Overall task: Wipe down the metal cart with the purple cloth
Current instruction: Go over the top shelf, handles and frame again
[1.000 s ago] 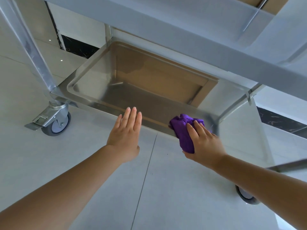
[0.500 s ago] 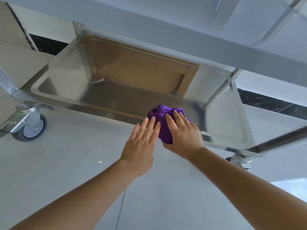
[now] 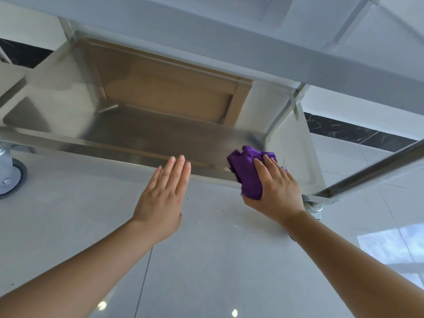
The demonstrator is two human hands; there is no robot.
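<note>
The metal cart's lower shelf (image 3: 114,154) is a shiny steel tray with a raised rim, seen from low down in the head view. A crumpled purple cloth (image 3: 246,171) is draped over the front rim near the shelf's right corner. My right hand (image 3: 277,193) holds the cloth against the rim, fingers laid over its top and thumb tucked under its lower edge. To the left, my left hand (image 3: 163,198) is flat with straight fingers, its fingertips at the front rim and holding nothing.
The cart's upper shelf (image 3: 206,42) hangs overhead across the top of the view. A steel bar (image 3: 376,171) slants in at the right. One caster (image 3: 10,177) shows at the far left, another (image 3: 315,208) behind my right wrist. Pale floor tiles (image 3: 206,260) lie below.
My right hand has slid the cloth to the right along the front rim, away from my left hand. The left hand has stayed flat at the rim.
</note>
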